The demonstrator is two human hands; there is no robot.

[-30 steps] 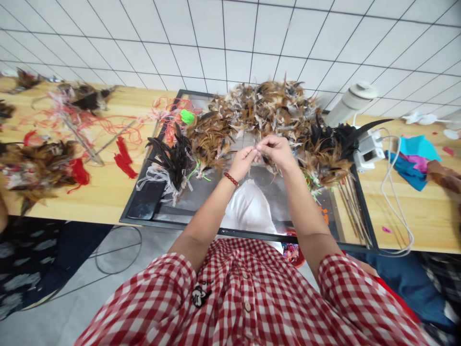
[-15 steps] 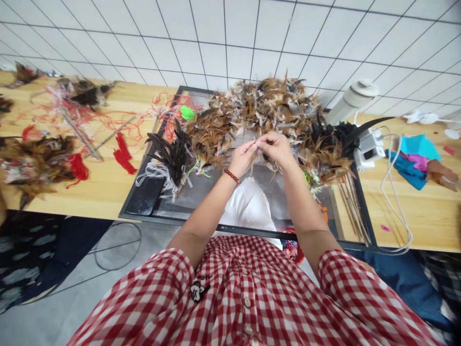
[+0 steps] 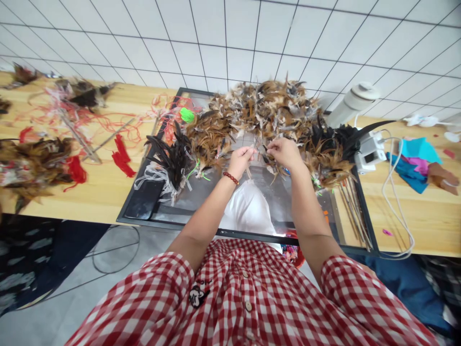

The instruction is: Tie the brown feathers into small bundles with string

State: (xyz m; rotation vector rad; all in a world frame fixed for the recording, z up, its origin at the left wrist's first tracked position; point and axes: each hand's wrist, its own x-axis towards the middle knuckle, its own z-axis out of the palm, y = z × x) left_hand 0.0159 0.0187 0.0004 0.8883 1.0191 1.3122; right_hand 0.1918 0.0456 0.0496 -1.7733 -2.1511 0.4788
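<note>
My left hand (image 3: 243, 161), with a beaded bracelet on its wrist, is closed in a pinch on a thin feather (image 3: 248, 173) whose end hangs below the fingers. To its right, my right hand (image 3: 286, 153) is also pinched, close to the brown feathers; what lies between its fingertips is too small to make out. A large heap of brown feathers (image 3: 266, 103) arches behind both hands. Black feathers (image 3: 175, 156) tied with whitish strips lie at the left, and more black feathers (image 3: 329, 134) at the right.
A black-framed board (image 3: 144, 222) bears the feathers, a phone (image 3: 143, 204) and thin sticks (image 3: 355, 209). A white bottle (image 3: 355, 103) and a charger (image 3: 370, 149) with a cable stand at the right. Red tassels (image 3: 122, 156) and felt pieces (image 3: 419, 149) lie on the table. People sit on both sides.
My hands were together at the fingertips and are now apart. The right one has moved right and slightly down, towards the brown feathers; the left one has dropped a little.
</note>
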